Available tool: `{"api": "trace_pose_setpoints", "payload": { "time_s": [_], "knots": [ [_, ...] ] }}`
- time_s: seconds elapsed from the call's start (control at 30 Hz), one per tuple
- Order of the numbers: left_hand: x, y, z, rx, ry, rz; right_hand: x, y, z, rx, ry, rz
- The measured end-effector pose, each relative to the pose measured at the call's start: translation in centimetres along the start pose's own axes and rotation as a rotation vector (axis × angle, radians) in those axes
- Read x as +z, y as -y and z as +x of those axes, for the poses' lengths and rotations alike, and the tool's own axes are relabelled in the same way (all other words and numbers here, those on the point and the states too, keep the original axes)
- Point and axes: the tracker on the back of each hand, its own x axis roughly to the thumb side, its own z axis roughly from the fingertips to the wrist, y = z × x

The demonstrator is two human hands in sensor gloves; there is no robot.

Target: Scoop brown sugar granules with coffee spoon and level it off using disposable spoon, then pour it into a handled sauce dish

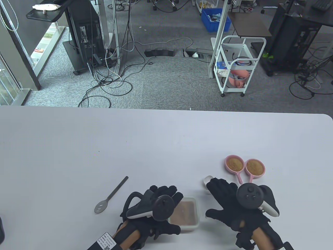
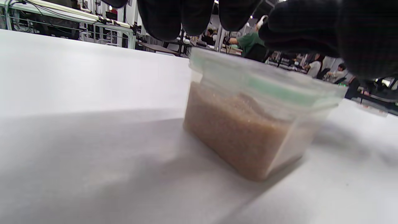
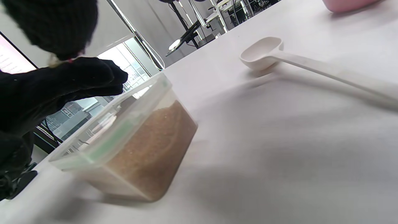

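Observation:
A clear tub of brown sugar [image 1: 186, 213] stands near the table's front edge. My left hand [image 1: 166, 194] hovers at its left rim, fingers [image 2: 161, 15] loosely bent above the tub [image 2: 248, 124] and gripping nothing. A white disposable spoon [image 1: 207, 179] lies flat on the table, mostly hidden under my right hand [image 1: 218, 187], whose fingers are spread out straight. In the right wrist view the spoon [image 3: 264, 53] lies free beside the tub [image 3: 140, 140]. A grey slotted coffee spoon [image 1: 111, 196] lies to the left. Two pink handled sauce dishes [image 1: 235, 164] [image 1: 255, 167] hold brown sugar.
The white table [image 1: 104, 145] stretches wide to the left and back. Its far edge borders a carpeted floor with cables and a white cart [image 1: 238, 67]. A dark object [image 1: 1, 229] shows at the left front edge.

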Motion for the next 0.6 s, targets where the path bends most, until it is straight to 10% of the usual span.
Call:
{"api": "trace_pose_setpoints", "payload": {
  "time_s": [0.6],
  "knots": [
    [3.4, 0.5, -0.7, 0.126, 0.025, -0.030, 0.5, -0.8, 2.0, -0.095, 0.051, 0.155]
  ]
}}
